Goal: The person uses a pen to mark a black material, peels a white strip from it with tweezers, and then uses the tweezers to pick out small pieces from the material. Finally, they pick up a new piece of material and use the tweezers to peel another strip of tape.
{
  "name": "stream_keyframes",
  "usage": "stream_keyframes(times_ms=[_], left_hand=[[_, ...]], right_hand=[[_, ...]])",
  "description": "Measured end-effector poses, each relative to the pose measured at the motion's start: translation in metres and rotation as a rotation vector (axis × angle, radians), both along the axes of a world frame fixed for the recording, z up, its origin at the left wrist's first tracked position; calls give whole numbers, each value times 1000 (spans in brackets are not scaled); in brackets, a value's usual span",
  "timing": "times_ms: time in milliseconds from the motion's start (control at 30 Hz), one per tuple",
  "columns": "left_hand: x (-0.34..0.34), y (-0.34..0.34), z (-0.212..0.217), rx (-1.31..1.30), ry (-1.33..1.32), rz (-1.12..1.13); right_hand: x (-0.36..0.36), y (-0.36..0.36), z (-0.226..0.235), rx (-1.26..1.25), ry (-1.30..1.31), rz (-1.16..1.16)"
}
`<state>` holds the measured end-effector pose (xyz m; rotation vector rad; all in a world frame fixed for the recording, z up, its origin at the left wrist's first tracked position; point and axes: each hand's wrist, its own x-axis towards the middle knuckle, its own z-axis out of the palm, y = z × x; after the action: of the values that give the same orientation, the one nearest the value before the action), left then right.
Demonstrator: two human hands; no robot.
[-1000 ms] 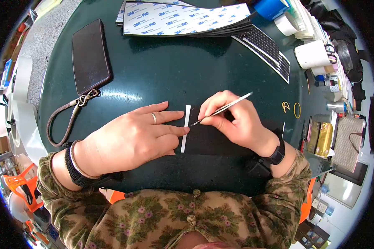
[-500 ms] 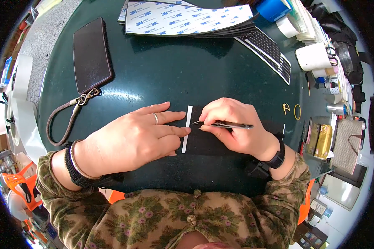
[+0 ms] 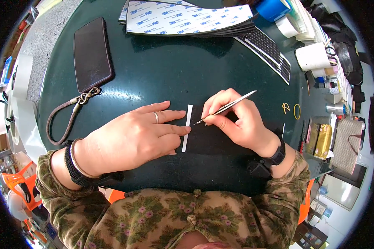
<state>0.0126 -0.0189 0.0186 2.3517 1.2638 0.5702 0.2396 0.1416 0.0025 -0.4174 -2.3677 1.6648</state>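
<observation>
The left hand [image 3: 131,139] lies flat on the dark green desk [image 3: 153,70], its fingers [image 3: 170,115] stretched out and close together, gripping nothing; the fingertips press on the left edge of a narrow white strip [image 3: 187,128]. The strip stands lengthwise away from the person, straight and pale, along the left border of a flat black sheet [image 3: 214,139] that lies on the desk just before the body. The right hand [image 3: 239,122] rests on this black sheet, its fingers curled tightly around a slim metal tool [image 3: 226,107], pinched like a pen. The tool's point touches the sheet just beside the upper part of the white strip; its shaft slants up to the right.

Farther off to the left lies a black phone [image 3: 92,54] with a brown wrist strap [image 3: 64,118]. At the far edge sits a stack of white-backed adhesive sheets [image 3: 187,18].
</observation>
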Motion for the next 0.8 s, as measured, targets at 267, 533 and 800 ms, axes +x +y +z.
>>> stream_keyframes(times_ms=[267, 533, 800], left_hand=[[1, -3, 1, 5, 13, -1], [0, -2, 1, -9, 14, -8], [0, -2, 1, -6, 18, -17]], right_hand=[[-4, 2, -5, 226, 125, 105], [-1, 4, -3, 98, 30, 90], [-3, 0, -4, 212, 121, 89]])
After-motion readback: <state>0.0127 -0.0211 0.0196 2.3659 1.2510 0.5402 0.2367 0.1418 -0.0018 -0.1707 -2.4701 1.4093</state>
